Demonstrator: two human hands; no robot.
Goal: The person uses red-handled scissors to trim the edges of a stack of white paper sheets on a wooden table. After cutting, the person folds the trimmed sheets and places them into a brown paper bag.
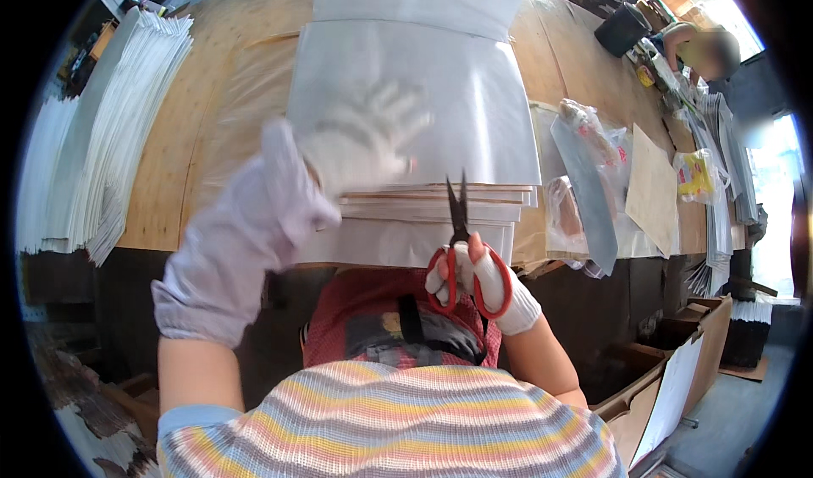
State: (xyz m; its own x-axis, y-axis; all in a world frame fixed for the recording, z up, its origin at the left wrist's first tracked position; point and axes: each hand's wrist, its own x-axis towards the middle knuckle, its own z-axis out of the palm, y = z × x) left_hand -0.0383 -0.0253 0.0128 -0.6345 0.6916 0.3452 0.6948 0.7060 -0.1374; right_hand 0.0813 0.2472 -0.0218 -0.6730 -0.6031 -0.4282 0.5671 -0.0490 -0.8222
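My left hand, in a white glove, is blurred with fingers spread over a stack of white sheets on the wooden table; whether it touches the top sheet I cannot tell. My right hand, also gloved, grips red-handled scissors by the loops. Their dark blades point up at the near edge of the stack and look nearly closed.
Tall piles of white sheets lie fanned at the left. Clear plastic bags and a tan board lie to the right. A black bin and another person are at the far right. A cardboard box stands low right.
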